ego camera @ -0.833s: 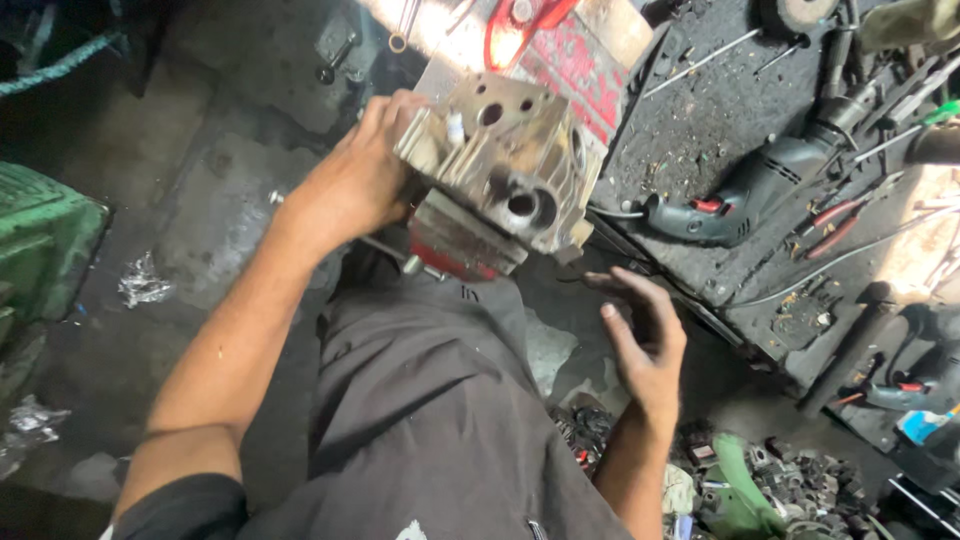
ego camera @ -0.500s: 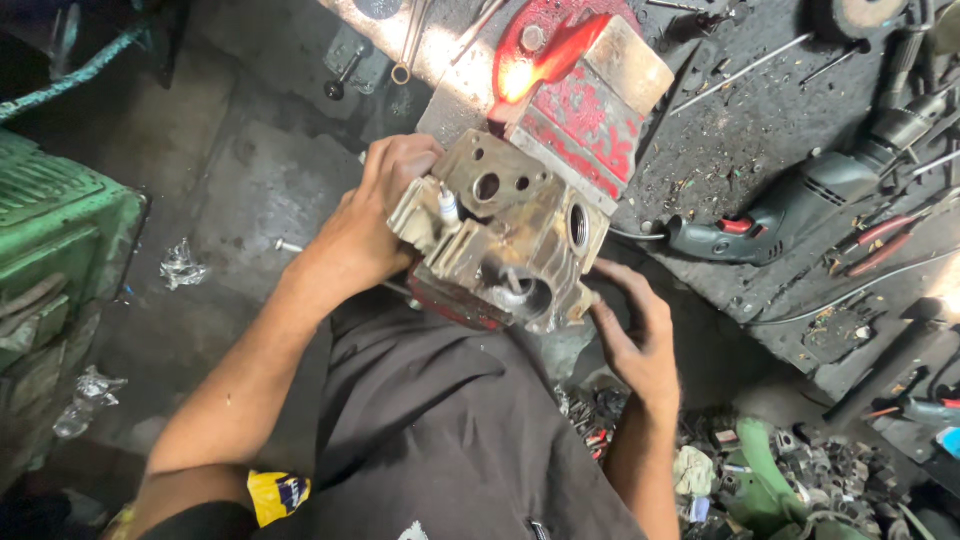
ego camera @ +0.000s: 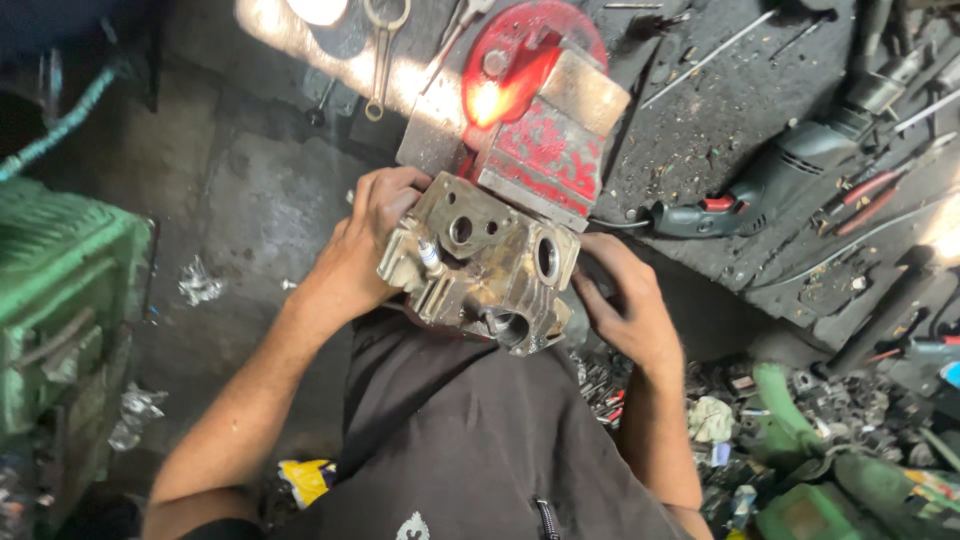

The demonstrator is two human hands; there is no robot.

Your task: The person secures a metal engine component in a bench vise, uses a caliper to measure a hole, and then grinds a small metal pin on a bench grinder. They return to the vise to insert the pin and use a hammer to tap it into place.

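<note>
A grey metal engine cylinder head (ego camera: 485,265), with round ports and a spark plug on its left side, sits against the jaws of a red bench vise (ego camera: 535,130). My left hand (ego camera: 370,235) grips its upper left side, fingers curled over the top edge. Against its right side, below a round port, my right hand (ego camera: 620,300) wraps around the casting. Whether the vise jaws clamp the head I cannot tell.
A dark workbench (ego camera: 700,120) carries a power drill (ego camera: 770,180), red-handled pliers (ego camera: 865,195), rods and a ring spanner (ego camera: 380,50). A green crate (ego camera: 60,290) stands at the left. Scrap parts and green tubing (ego camera: 810,430) lie at the lower right.
My right hand has risen from down by my side to the right face of the cylinder head. The view has shifted, so the head and vise sit lower and more central.
</note>
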